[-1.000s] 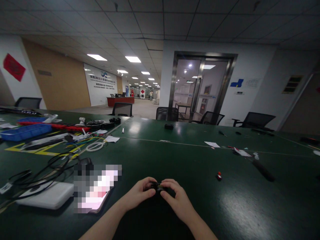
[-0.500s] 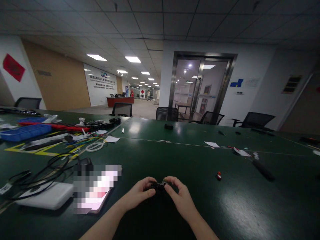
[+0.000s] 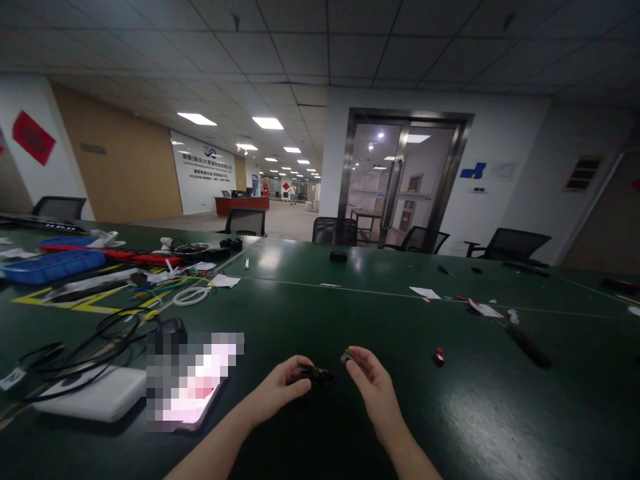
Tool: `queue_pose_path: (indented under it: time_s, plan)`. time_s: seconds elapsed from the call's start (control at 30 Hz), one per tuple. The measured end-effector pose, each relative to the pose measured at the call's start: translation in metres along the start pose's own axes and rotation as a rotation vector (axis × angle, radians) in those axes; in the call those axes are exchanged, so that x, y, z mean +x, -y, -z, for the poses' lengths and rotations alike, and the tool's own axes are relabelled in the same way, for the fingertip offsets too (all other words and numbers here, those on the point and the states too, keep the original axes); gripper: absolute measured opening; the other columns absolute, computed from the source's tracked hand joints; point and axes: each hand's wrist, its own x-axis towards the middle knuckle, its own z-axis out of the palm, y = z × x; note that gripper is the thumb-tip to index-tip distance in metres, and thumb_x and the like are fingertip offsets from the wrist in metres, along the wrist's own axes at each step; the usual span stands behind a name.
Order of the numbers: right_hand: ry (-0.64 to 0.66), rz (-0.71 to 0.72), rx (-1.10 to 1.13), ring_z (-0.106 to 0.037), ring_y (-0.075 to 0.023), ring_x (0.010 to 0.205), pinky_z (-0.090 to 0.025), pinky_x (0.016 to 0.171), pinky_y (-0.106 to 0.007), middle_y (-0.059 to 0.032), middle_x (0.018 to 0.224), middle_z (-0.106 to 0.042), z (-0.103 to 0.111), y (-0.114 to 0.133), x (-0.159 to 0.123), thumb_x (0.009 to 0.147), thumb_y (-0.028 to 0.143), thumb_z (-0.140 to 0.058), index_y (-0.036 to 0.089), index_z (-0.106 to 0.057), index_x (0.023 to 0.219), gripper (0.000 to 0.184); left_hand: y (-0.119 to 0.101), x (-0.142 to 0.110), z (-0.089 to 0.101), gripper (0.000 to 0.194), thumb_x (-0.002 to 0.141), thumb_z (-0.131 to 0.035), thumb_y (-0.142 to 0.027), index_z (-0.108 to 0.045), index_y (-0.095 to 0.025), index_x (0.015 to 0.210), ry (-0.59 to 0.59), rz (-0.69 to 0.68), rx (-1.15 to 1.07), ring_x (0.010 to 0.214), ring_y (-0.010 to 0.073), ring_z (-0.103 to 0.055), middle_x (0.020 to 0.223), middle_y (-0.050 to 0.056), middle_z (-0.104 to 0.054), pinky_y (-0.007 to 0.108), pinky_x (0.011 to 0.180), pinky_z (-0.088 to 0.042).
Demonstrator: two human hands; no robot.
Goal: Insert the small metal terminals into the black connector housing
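Near the front middle of the dark green table (image 3: 280, 320), my left hand (image 3: 283, 385) is closed on a small black part (image 3: 318, 375), which sticks out to the right past the fingertips. To its right, my right hand (image 3: 370, 380) pinches a tiny greyish piece (image 3: 347, 356) between thumb and fingers. A gap separates the two pieces. Both are too small and dark to tell their kind. Left of my left hand lies a phone with a bright, pixelated screen (image 3: 205, 380).
A white box (image 3: 95, 393) with black cables (image 3: 100, 333) lies at the left. Behind it are blue trays (image 3: 55, 265) and coiled white cable (image 3: 191, 296). On the right are a small red object (image 3: 439, 357) and a black-handled tool (image 3: 529, 347). Chairs (image 3: 335, 231) line the far edge.
My right hand has moved right, away from my left hand, carrying the tiny greyish piece apart from the black part. My left hand has stayed nearly in place. The view has shifted slightly.
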Motion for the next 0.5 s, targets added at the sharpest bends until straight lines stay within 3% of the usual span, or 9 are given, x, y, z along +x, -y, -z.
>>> queue_pose_path:
  time_s: [0.23, 0.5]
  plan:
    - [-0.073, -0.009, 0.043, -0.052, -0.0249, 0.105, -0.04, 0.091, -0.04, -0.0064, 0.104, -0.061, 0.006, 0.001, 0.0, 0.071, 0.044, -0.059, 0.021, -0.058, 0.103, 0.04, -0.001, 0.001, -0.001, 0.035, 0.077, -0.06, -0.039, -0.049, -0.019, 0.103, 0.01, 0.009, -0.029, 0.09, 0.0194, -0.054, 0.098, 0.004, -0.06, 0.03, 0.078, -0.039]
    - [-0.213, 0.023, 0.184, -0.056, -0.0218, 0.094, -0.043, 0.082, -0.034, -0.0041, 0.096, -0.064, 0.009, -0.019, 0.01, 0.069, 0.045, -0.062, 0.023, -0.062, 0.098, 0.037, 0.001, 0.001, 0.0, 0.036, 0.076, -0.06, -0.041, -0.05, -0.019, 0.103, 0.006, 0.014, -0.03, 0.09, 0.0189, -0.054, 0.096, 0.003, -0.06, 0.03, 0.078, -0.039]
